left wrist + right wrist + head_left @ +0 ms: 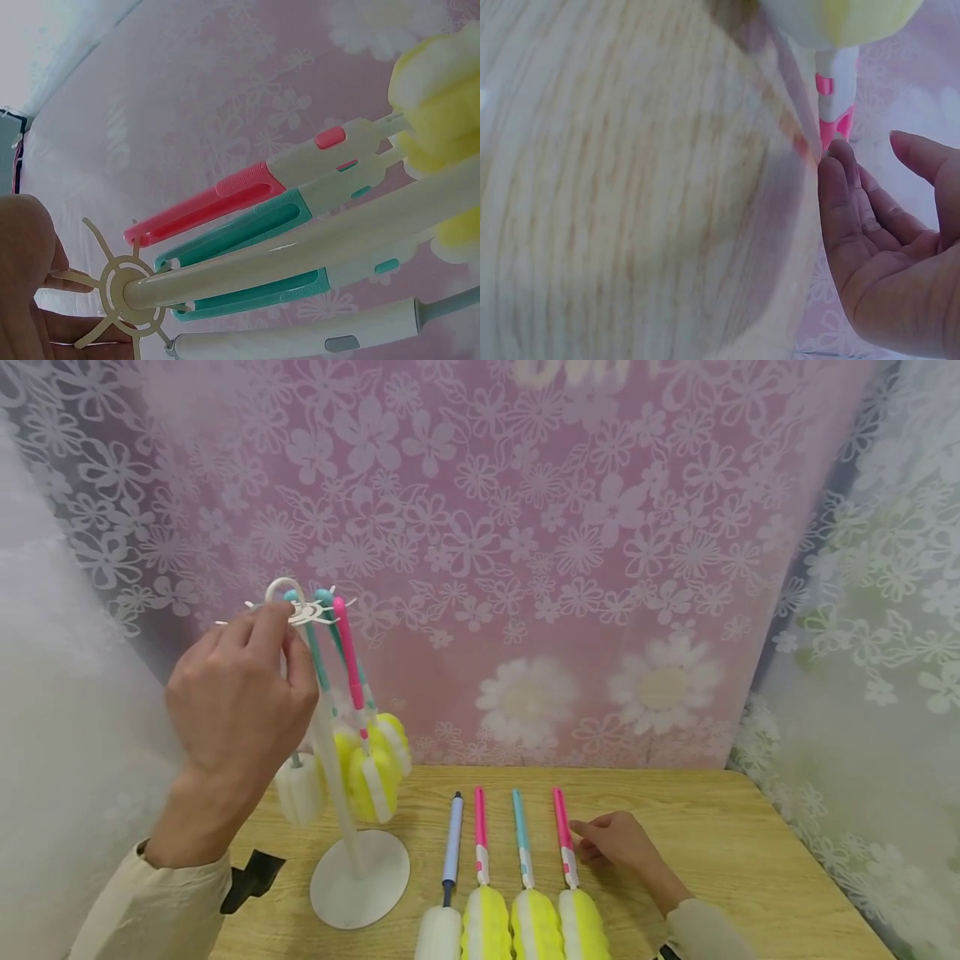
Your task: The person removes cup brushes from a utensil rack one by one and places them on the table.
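My left hand (240, 689) grips the hooked hub at the top of a white hanging stand (333, 768); some fingertips are hidden behind it. A pink-handled bottle brush (348, 647), teal-handled brushes (244, 229) and a white-handled brush (300, 335) hang from the hub's hooks, sponge heads down. My right hand (618, 843) rests by the tabletop, fingers loosely extended beside the handle of the rightmost pink bottle brush (562, 822). In the right wrist view, the fingertips (840, 154) come close to that pink handle; whether they touch cannot be told.
On the wooden table (675, 902), left of the rightmost brush, lie a teal brush (521, 822), another pink brush (481, 827) and a blue-handled brush (453, 843) with a white head. The stand's round base (333, 893) sits left of them. A flowered curtain (525, 568) backs the table.
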The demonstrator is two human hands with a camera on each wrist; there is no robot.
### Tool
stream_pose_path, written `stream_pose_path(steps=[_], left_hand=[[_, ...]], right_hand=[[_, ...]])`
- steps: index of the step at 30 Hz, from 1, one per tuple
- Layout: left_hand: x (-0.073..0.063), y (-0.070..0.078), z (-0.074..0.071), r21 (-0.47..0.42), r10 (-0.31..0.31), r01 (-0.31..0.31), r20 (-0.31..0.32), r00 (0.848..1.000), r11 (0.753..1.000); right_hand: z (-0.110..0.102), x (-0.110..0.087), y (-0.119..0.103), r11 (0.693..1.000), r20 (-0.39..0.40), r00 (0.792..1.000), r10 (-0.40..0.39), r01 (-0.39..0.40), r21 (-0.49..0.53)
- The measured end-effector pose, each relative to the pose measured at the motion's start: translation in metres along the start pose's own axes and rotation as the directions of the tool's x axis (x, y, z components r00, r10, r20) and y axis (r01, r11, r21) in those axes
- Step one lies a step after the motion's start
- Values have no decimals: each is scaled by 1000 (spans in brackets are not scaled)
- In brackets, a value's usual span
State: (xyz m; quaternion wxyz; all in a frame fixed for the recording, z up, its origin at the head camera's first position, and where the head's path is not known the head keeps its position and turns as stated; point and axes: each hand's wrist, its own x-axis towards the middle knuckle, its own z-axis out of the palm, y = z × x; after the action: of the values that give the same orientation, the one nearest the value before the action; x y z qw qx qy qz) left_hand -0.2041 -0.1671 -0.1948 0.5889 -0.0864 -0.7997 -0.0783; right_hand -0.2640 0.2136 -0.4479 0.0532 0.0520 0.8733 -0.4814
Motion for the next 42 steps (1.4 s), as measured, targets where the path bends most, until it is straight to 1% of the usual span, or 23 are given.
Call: stream_pose_path(steps=[2,5,8,12,16,18,22,25,28,30,33,37,39,42], left_hand=[[0,0,0,0,2,-2,2,1000,1000],[-1,0,0,-3,-5,5,0,1000,1000],[-1,1,-1,-1,-18,18,19,1000,1000],[0,3,-2,-11,-44,45,52,998,999],[1,2,-4,-32,-67,69,48,997,997],[1,1,-5,-46,-58,59,39,998,997],[2,-3,-8,-59,-30,34,67,997,998],[3,-4,-10,-62,-11,17,98,995,998],[3,-4,-11,-66,0,7,110,994,998],[3,-4,-11,-73,-4,12,101,995,997],[2,-4,-11,-77,-20,26,78,997,997],[1,-2,-10,-76,-62,67,63,996,995],[1,-2,-9,-76,-78,82,54,995,994],[3,-1,-8,-69,-87,89,34,996,994]], right_hand=[[-1,-1,-2,1000,-6,1000,1,-1,6],[-2,-3,-5,999,-19,1000,-19,20,38],[-4,-7,-10,996,-31,998,-51,53,67],[-5,-14,-22,994,-15,996,-92,93,66],[-5,-18,-37,987,7,990,-140,139,76],[-5,-20,-45,981,21,984,-175,172,91],[-5,-24,-60,960,52,965,-255,247,131],[-3,-29,-71,947,63,952,-298,287,147],[0,-33,-83,939,70,944,-322,309,153],[2,-36,-90,926,79,932,-355,338,167],[7,-39,-103,911,79,920,-384,363,196],[16,-40,-119,889,72,901,-428,405,213],[20,-41,-127,872,73,883,-463,440,213],[27,-42,-140,845,68,860,-506,479,237]])
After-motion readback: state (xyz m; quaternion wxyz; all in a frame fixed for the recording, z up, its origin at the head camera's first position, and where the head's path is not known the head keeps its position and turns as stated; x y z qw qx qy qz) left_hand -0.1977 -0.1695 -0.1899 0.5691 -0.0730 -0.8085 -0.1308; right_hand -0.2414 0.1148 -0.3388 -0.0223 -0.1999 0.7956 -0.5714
